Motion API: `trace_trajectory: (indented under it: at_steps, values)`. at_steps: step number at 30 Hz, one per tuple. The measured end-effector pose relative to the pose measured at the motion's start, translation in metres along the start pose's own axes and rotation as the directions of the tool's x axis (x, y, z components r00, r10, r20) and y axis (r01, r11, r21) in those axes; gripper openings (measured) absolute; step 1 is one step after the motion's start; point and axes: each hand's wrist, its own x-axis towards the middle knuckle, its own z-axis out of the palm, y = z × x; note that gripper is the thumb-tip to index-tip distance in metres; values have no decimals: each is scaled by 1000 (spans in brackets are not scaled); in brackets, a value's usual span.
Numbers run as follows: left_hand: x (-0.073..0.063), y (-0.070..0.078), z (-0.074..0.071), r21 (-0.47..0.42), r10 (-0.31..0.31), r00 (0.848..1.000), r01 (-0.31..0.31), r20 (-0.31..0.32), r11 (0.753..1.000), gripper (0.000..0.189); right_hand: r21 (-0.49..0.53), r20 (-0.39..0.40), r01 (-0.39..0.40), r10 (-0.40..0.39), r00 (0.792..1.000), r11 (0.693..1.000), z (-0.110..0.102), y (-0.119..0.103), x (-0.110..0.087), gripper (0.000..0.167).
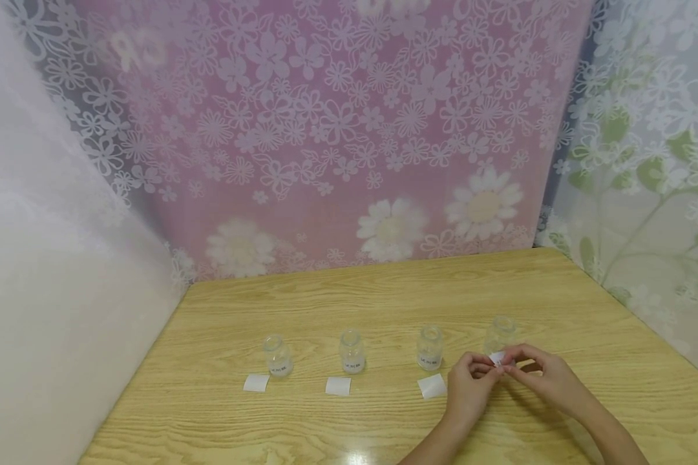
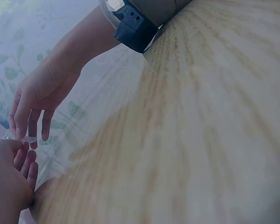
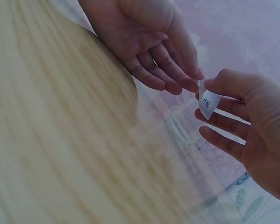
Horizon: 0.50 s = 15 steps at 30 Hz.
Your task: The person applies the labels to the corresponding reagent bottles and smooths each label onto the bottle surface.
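A small white label (image 3: 208, 103) with printed black characters is between my two hands. My right hand (image 1: 552, 382) pinches it between thumb and fingers, the other fingers loosely spread in the right wrist view. Thumb and forefinger of my left hand (image 1: 468, 385) meet at the label's edge and pinch it there. Just behind the hands stands a clear glass jar (image 1: 503, 328), upright and open-topped, its lower part hidden by the fingers. In the left wrist view only a white edge of the label (image 2: 30, 139) shows under the right fingertips.
Three more glass jars stand in a row to the left: one (image 1: 277, 355), another (image 1: 352, 352) and a third (image 1: 430, 347), each with a printed label low down. White paper squares (image 1: 256, 383) (image 1: 338, 386) (image 1: 432, 386) lie before them on the wooden table (image 1: 302, 303). Flowered curtains (image 1: 349, 129) surround it.
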Motion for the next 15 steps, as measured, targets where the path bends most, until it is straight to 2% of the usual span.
trace_trajectory:
  at_steps: [8, 15]
  values:
    - [0, 2, 0, 58, 22, 999, -21, -25, 998, 18, 2, 5, 6, -7, 1000, 1000, -3, -2, 0, 18]
    - [0, 4, 0, 124, 1, 1000, -1, 4, 992, 24, -38, 0, -42, 42, 999, 998, -12, -3, 0, 15]
